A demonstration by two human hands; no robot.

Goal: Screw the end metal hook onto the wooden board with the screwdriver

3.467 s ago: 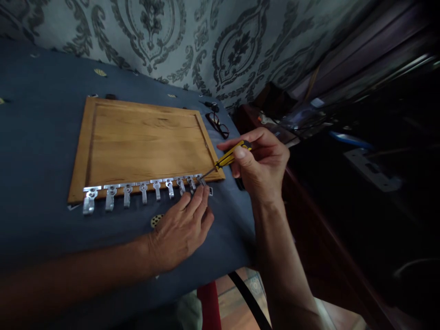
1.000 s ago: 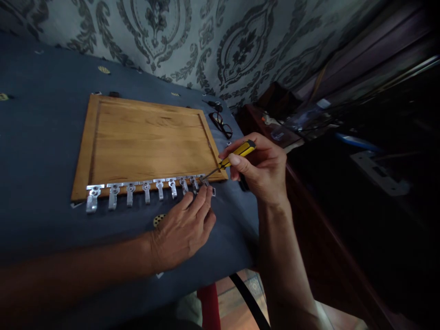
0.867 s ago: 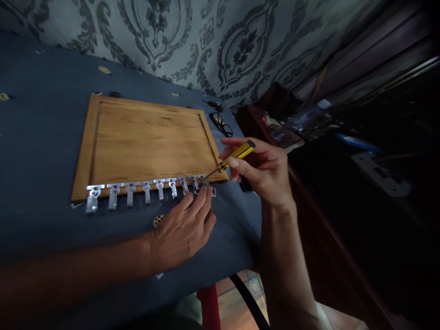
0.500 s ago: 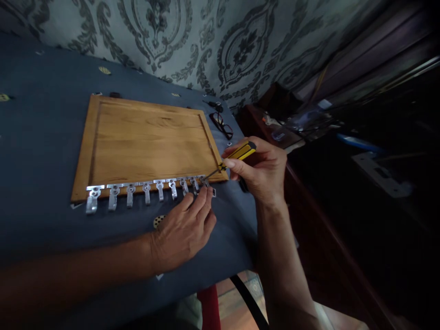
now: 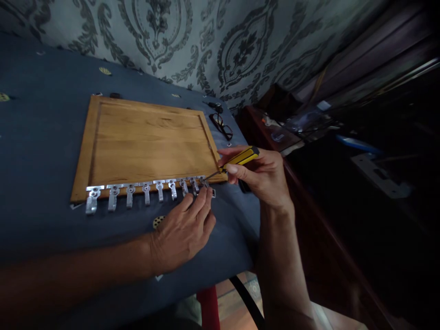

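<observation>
A framed wooden panel [image 5: 151, 142] lies flat on a blue cloth. Along its near edge runs a row of several silver metal hooks [image 5: 129, 195]. My left hand [image 5: 185, 229] rests palm down, its fingertips holding the hook at the right end of the row, which they partly cover. In my right hand [image 5: 266, 176] is a yellow and black screwdriver [image 5: 242, 157], pinched between thumb and fingers. The screwdriver slants down to the left, and its tip meets the upper part of that same end hook. Any screw head there is too small to make out.
Beyond the panel's right side lie eyeglasses [image 5: 222, 126] and a small dark object with a thin shaft [image 5: 215, 106]. A patterned curtain [image 5: 172, 36] hangs behind. To the right stands dark furniture [image 5: 326, 229] with plastic packaging [image 5: 302, 121] and other clutter.
My right hand has turned and dropped slightly, tilting the screwdriver handle a little lower. The tip stays at the end hook. My left hand has hardly moved.
</observation>
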